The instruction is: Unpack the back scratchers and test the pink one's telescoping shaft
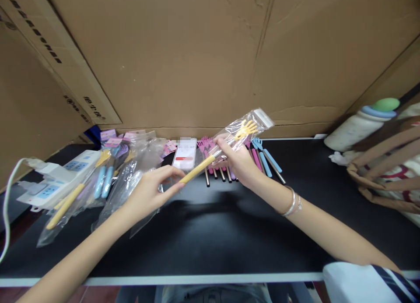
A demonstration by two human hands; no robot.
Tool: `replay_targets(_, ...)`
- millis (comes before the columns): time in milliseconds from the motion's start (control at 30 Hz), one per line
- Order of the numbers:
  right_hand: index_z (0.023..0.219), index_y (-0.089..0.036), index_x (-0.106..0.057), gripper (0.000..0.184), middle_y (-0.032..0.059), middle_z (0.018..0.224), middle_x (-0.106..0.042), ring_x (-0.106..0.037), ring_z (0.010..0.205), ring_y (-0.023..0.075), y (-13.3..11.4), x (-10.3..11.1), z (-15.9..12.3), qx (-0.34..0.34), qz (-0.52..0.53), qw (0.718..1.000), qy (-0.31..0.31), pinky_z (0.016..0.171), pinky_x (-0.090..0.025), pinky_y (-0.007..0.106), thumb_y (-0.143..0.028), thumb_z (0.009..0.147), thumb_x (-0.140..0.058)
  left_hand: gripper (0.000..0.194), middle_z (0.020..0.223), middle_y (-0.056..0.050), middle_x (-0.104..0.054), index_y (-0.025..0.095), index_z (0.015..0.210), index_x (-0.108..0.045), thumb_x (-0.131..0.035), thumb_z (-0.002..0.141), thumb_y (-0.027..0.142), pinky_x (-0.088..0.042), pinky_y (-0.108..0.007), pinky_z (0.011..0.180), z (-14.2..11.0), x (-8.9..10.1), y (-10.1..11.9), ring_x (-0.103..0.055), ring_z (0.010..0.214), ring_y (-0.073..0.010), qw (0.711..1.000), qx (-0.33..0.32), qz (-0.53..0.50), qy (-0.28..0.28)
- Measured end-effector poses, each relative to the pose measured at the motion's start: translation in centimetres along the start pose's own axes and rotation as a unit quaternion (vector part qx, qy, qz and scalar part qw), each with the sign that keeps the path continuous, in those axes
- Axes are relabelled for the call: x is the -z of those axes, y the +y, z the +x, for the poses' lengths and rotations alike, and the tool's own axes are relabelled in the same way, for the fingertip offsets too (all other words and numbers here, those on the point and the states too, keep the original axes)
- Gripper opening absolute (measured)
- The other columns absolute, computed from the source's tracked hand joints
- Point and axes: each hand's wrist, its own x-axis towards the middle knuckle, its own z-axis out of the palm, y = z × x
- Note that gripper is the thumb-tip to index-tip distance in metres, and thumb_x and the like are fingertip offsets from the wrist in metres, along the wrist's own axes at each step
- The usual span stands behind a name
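Observation:
A yellow back scratcher (198, 169) with a hand-shaped head slants across the middle, above the table. My left hand (154, 184) pinches the lower end of its handle between thumb and fingers. Farther up, my right hand (238, 160) is closed around the shaft and a clear plastic bag (262, 118), which covers the yellow head; the handle sticks out of the bag. Behind my right hand lie loose pink back scratchers (205, 145) and blue ones (266, 163), partly hidden by it. Several empty clear bags (131, 180) lie beside my left hand.
Bagged back scratchers (105, 180) lie at the left by a white power strip (74, 174). A phone (184, 154) leans at the back. On the right are a white bottle (359, 128) and a tan-handled bag (367, 180). Cardboard (183, 62) walls the black table (210, 250).

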Motion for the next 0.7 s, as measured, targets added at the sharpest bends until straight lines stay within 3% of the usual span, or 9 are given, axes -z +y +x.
replay_targets(133,0.084,-0.021,-0.048,0.032,-0.0021,0.070,-0.058,-0.057,0.055,0.0100,-0.4,0.0,-0.1,0.012,-0.014,0.999,-0.031,0.052,-0.054,0.026,-0.050,0.077,-0.060,0.019,0.093,-0.003,-0.062,0.021,0.090,-0.055,-0.044,0.088,0.038,-0.045,-0.026,0.069,-0.6,0.1,0.2,-0.058,0.079,-0.0170,0.996,-0.008,0.064,-0.059)
replay_targets(300,0.078,-0.020,-0.048,0.040,-0.0015,0.066,-0.056,-0.053,0.053,0.0099,-1.3,0.6,0.7,0.045,-0.008,0.999,0.028,0.046,-0.049,0.023,-0.057,0.071,-0.063,0.028,0.089,-0.004,-0.058,0.019,0.092,-0.055,-0.031,0.091,0.032,-0.041,-0.027,0.070,-2.4,1.6,0.6,-0.053,0.079,-0.0175,0.992,-0.028,0.105,-0.071)
replay_targets(400,0.078,-0.020,-0.051,0.040,-0.0008,0.065,-0.055,-0.052,0.053,0.0108,-1.5,-0.3,0.7,0.033,0.006,0.999,0.011,0.046,-0.047,0.025,-0.059,0.072,-0.060,0.031,0.079,-0.002,-0.055,0.019,0.088,-0.056,-0.028,0.092,0.032,-0.040,-0.025,0.067,-4.1,2.7,0.5,-0.051,0.072,-0.0153,0.995,-0.026,0.087,-0.039)
replay_targets(533,0.076,-0.020,-0.052,0.038,0.0013,0.064,-0.054,-0.051,0.055,0.0122,-1.5,-2.6,0.5,0.017,0.024,0.999,-0.016,0.049,-0.046,0.027,-0.058,0.076,-0.054,0.034,0.077,-0.001,-0.055,0.019,0.084,-0.057,-0.027,0.091,0.035,-0.039,-0.025,0.064,-6.4,3.7,0.2,-0.050,0.066,-0.0141,0.997,0.031,0.066,0.028)
replay_targets(700,0.084,-0.022,-0.050,0.025,-0.0003,0.073,-0.054,-0.051,0.059,0.0108,-1.4,-3.6,2.8,0.037,0.063,0.996,0.051,0.050,-0.044,0.024,-0.045,0.077,-0.056,0.034,0.088,-0.001,-0.061,0.021,0.083,-0.061,-0.033,0.088,0.039,-0.042,-0.028,0.070,-10.0,5.3,-1.1,-0.056,0.078,-0.0184,0.981,0.107,0.070,0.147)
